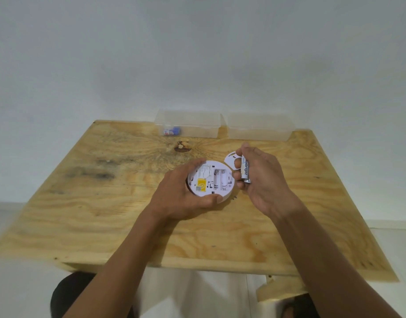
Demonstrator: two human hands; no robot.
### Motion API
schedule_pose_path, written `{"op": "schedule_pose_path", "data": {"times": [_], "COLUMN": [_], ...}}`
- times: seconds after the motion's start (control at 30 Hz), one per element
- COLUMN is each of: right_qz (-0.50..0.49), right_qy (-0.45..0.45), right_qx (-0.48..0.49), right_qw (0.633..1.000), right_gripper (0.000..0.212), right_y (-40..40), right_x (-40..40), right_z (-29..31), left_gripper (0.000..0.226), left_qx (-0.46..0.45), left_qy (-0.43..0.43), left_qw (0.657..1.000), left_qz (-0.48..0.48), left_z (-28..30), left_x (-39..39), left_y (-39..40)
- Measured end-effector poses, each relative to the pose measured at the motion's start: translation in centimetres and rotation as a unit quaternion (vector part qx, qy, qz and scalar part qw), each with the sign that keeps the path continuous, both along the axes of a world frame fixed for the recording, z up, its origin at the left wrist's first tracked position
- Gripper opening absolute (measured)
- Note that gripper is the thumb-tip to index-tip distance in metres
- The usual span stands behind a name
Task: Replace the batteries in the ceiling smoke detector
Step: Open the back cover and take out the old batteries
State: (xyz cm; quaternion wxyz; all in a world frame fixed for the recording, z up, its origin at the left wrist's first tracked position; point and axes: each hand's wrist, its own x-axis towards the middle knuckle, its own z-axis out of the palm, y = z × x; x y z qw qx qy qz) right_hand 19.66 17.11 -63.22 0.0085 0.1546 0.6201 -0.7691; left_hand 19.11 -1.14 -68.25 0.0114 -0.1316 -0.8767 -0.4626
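Note:
A round white smoke detector lies back side up at the middle of the wooden table, with a yellow label and an open battery bay that looks empty. My left hand grips its rim from the left and front. My right hand hovers just right of the detector and holds silver batteries upright between thumb and fingers. The detector's white mounting plate lies on the table behind my right hand, partly hidden by the fingers.
Two clear plastic boxes stand at the table's far edge against the white wall: the left box holds blue and white batteries, the right box looks empty. A dark knot marks the wood.

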Motion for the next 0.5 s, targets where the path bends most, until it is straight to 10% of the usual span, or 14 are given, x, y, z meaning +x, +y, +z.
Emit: {"op": "schedule_pose_path", "data": {"times": [0.5], "right_qz": [-0.058], "right_qy": [0.030], "right_qx": [0.155], "right_qw": [0.986], "right_gripper": [0.030], "right_y": [3.9], "right_x": [-3.0], "right_z": [-0.4], "left_gripper": [0.088], "left_qx": [0.085], "left_qy": [-0.007], "left_qw": [0.996], "left_qz": [0.002], "left_z": [0.9], "left_x": [-1.6], "left_y": [0.2]}}
